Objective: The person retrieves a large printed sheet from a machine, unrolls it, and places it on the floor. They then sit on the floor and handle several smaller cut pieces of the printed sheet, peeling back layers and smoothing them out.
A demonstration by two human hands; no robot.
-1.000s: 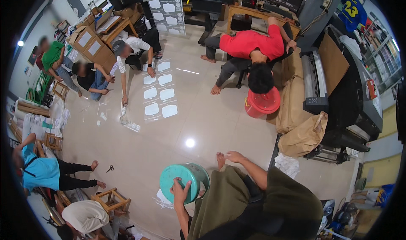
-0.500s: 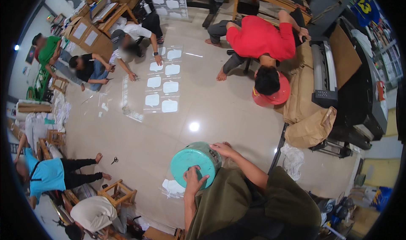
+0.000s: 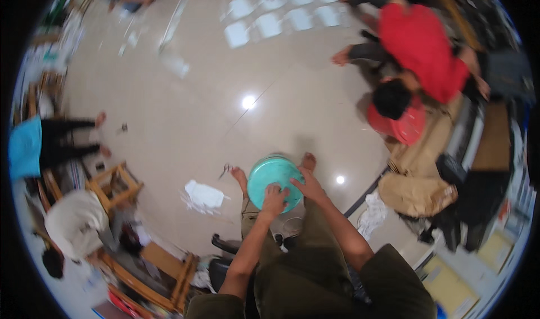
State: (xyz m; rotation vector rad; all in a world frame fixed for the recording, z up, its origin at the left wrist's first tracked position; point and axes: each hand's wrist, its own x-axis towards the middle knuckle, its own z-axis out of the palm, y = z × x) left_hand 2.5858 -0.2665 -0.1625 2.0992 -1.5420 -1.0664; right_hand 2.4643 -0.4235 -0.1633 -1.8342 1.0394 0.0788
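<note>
A round teal bucket [image 3: 269,175] stands on the floor between my feet, its flat top turned up to me. My left hand [image 3: 274,198] rests on that top near the front edge, fingers a little bent and thumb spread. At the right edge of the same top, my right hand [image 3: 309,185] holds the rim, with its thumb over the surface. The bucket's side is mostly hidden beneath the top. A thin wire loop [image 3: 292,227] shows just below it, between my legs.
White cut sheet pieces [image 3: 203,195] and small scissors [image 3: 226,170] lie left of my foot. A person in red [image 3: 422,49] sits at the right beside a red bucket [image 3: 396,125]. A wooden stool [image 3: 115,185] stands at the left. Several white printed shapes [image 3: 269,25] lie far ahead.
My view has tilted down and swung. The bucket, tilted on its side toward me before, now stands upright between my feet. My right hand has shifted from its side to the rim.
</note>
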